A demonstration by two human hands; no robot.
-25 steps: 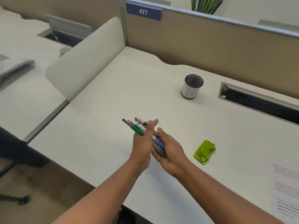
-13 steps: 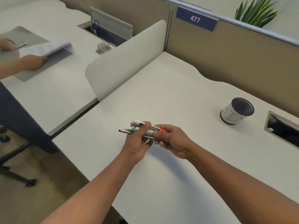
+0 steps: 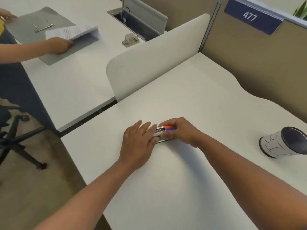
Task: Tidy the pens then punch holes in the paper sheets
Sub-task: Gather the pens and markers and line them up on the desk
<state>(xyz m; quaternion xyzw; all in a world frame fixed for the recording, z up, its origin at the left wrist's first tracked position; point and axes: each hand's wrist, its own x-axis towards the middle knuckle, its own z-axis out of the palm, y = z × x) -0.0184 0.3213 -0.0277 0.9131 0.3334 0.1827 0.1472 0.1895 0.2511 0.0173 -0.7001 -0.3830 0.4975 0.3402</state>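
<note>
Head view: both hands are down on the white desk top, working one bundle of mixed pens and markers. Right hand has fingers and thumb curled round the bundle's right end; a red barrel and a blue one show in that grip, plus a white label with black print. Left hand lies flat, fingers straight, pressing against the bundle's left end and covering it, so I can't tell how many pens are in there or whether the tips are flush. Bundle sits between the two hands, resting on or just above the desk; contact isn't clear. My read: still on the pen-tidying step, squaring the bundle up before stowing it. The white cylindrical pen cup with a dark mesh inside stands well to the right of the right hand, tilted in this wide view, mouth open. Next move probably calls for the right hand to keep a firm wrap, lift the bundle upright and carry it right to the cup; the loose left-end pens could slip out if the grip relaxes. Punching not started: no paper sheets near either hand. Far beyond the left hand, on the neighbouring desk, another person's hand handles a grey ring binder with white pages, and a beige metal hole punch sits beside it.
</note>
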